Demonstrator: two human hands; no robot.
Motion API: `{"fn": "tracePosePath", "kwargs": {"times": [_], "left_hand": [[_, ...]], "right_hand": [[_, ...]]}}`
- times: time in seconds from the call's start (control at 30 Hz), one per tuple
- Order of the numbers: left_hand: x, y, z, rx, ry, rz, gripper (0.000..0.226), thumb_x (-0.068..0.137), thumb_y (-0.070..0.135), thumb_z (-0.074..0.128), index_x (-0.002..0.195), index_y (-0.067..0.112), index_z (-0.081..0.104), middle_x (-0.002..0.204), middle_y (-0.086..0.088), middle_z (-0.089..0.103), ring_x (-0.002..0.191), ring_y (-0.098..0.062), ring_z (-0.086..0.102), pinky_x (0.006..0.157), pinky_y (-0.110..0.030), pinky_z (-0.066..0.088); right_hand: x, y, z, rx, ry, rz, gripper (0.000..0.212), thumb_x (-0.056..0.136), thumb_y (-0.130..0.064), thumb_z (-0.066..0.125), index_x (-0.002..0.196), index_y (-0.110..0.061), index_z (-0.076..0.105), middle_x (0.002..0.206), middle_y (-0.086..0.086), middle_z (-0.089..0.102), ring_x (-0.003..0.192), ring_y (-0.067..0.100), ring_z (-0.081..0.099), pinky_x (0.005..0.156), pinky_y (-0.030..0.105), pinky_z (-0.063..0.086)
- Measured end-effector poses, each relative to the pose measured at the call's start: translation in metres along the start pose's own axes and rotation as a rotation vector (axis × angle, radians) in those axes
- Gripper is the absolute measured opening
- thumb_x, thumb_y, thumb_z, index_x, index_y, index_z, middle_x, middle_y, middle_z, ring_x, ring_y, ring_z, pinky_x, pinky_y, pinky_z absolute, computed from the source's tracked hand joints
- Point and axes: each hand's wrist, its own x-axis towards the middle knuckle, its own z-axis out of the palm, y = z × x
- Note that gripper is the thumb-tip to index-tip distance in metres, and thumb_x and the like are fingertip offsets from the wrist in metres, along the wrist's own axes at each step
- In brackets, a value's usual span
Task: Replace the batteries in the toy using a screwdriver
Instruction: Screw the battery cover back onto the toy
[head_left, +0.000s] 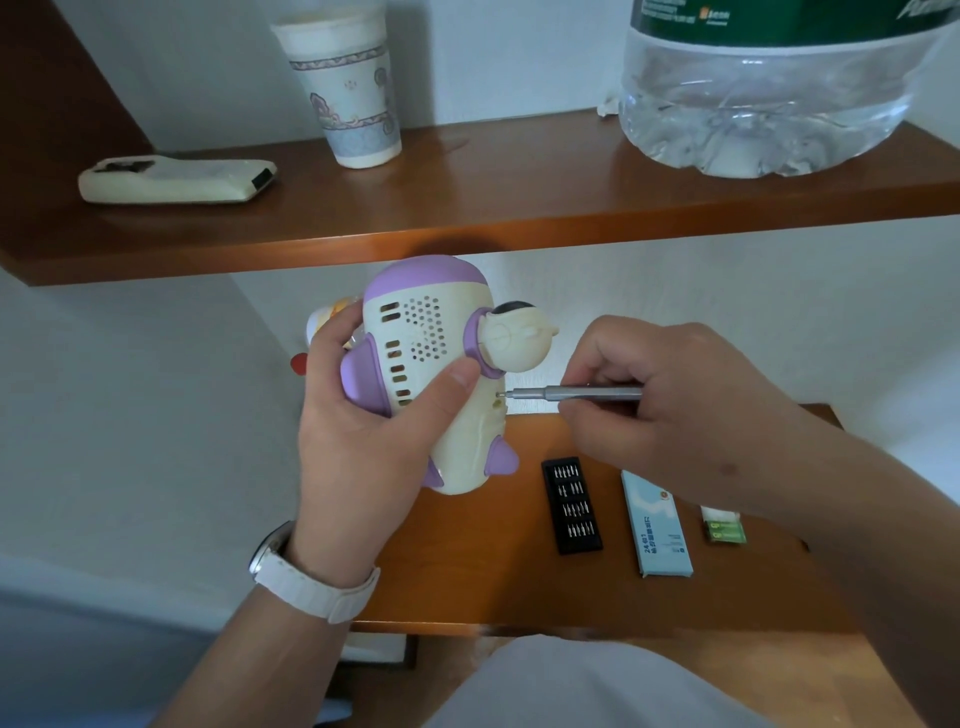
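Note:
A cream and purple rocket-shaped toy (431, 364) with a small round-headed figure on its side is held in the air by my left hand (363, 415), thumb across its vented back. My right hand (660, 400) pinches a slim silver screwdriver (576, 393) lying level, its tip set in a screw hole on the toy's lower right side. A pack of green batteries (724, 526) lies on the lower wooden table (467, 571) to the right.
A black tray of screwdriver bits (571, 505) and a pale blue box (657, 525) lie on the lower table. The upper wooden shelf (467, 208) carries a white remote (176, 180), a paper cup (348, 83) and a big clear water bottle (769, 88).

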Motion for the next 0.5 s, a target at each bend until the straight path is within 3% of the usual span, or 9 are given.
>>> {"fn": "tracePosePath", "kwargs": {"times": [0.2, 0.33, 0.5], "left_hand": [[-0.0001, 0.0006, 0.0013, 0.003, -0.001, -0.009, 0.082, 0.063, 0.061, 0.078, 0.134, 0.035, 0.047, 0.113, 0.019, 0.064, 0.103, -0.005, 0.067, 0.065, -0.018, 0.058], [-0.0001, -0.0004, 0.0024, 0.02, -0.011, -0.006, 0.084, 0.063, 0.062, 0.077, 0.135, 0.033, 0.046, 0.114, 0.018, 0.063, 0.103, -0.004, 0.067, 0.067, -0.019, 0.059], [-0.0003, -0.0015, 0.0049, 0.023, -0.015, -0.013, 0.085, 0.062, 0.062, 0.076, 0.135, 0.033, 0.046, 0.112, 0.021, 0.062, 0.103, -0.001, 0.066, 0.066, -0.017, 0.058]], "right_hand": [[0.0008, 0.0005, 0.0013, 0.039, 0.009, 0.018, 0.015, 0.083, -0.041, 0.053, 0.083, -0.029, 0.061, 0.062, -0.009, 0.06, 0.056, 0.013, 0.056, 0.047, 0.019, 0.042], [0.0001, 0.0009, 0.0, 0.044, -0.022, 0.008, 0.013, 0.077, -0.038, 0.053, 0.09, -0.035, 0.05, 0.057, -0.012, 0.053, 0.059, 0.008, 0.054, 0.054, 0.014, 0.041], [-0.0003, 0.0024, -0.0008, 0.013, -0.031, 0.032, 0.006, 0.08, -0.034, 0.056, 0.084, -0.034, 0.052, 0.063, -0.008, 0.061, 0.059, 0.011, 0.056, 0.052, 0.017, 0.043]]}}
